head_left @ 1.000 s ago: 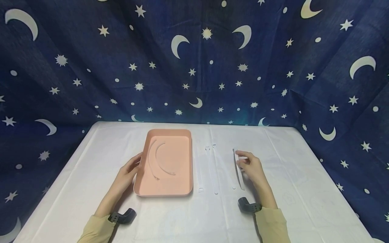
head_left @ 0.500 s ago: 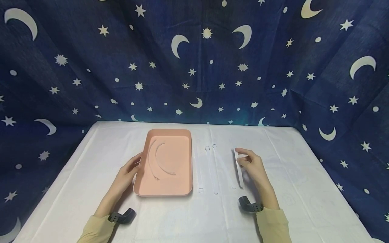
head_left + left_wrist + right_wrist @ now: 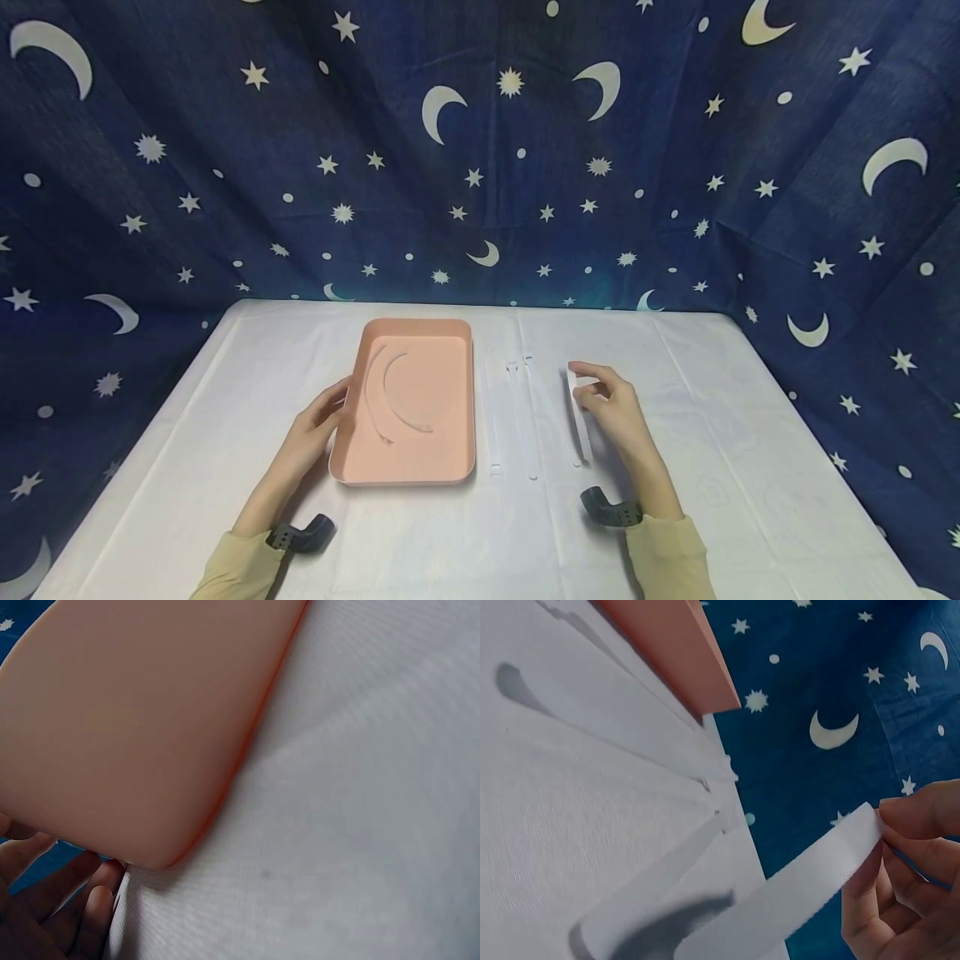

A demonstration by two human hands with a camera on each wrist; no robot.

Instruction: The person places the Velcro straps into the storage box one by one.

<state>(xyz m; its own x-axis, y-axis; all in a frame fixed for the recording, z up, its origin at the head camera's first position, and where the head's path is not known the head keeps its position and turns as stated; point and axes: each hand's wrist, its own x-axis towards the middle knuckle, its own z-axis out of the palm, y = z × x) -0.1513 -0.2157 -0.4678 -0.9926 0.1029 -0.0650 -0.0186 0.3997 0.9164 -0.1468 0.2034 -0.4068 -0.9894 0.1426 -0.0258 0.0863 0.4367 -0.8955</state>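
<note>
In the head view, my right hand (image 3: 613, 410) pinches the far end of a thin white strap (image 3: 578, 425) between thumb and fingers. That strap slants above the table, and the right wrist view shows its broad flat face (image 3: 802, 889). My left hand (image 3: 315, 425) touches the left wall of a shallow pink tray (image 3: 408, 476). The fingers (image 3: 75, 881) lie along the tray's edge in the left wrist view. Inside the tray are two curved thin strips (image 3: 397, 398), lying apart. Several white straps lie flat between tray and right hand, one strap (image 3: 524, 425) with a slotted end.
A white cloth (image 3: 420, 542) covers the table, making the white straps hard to pick out. Behind the table hangs a dark blue curtain (image 3: 390, 208) with moons and stars. Each wrist wears a black camera mount, one being the right mount (image 3: 611, 508).
My right hand has lifted the pinched strap slightly and shifted it left, turning its pale face toward the head camera. The left hand and tray have stayed still.
</note>
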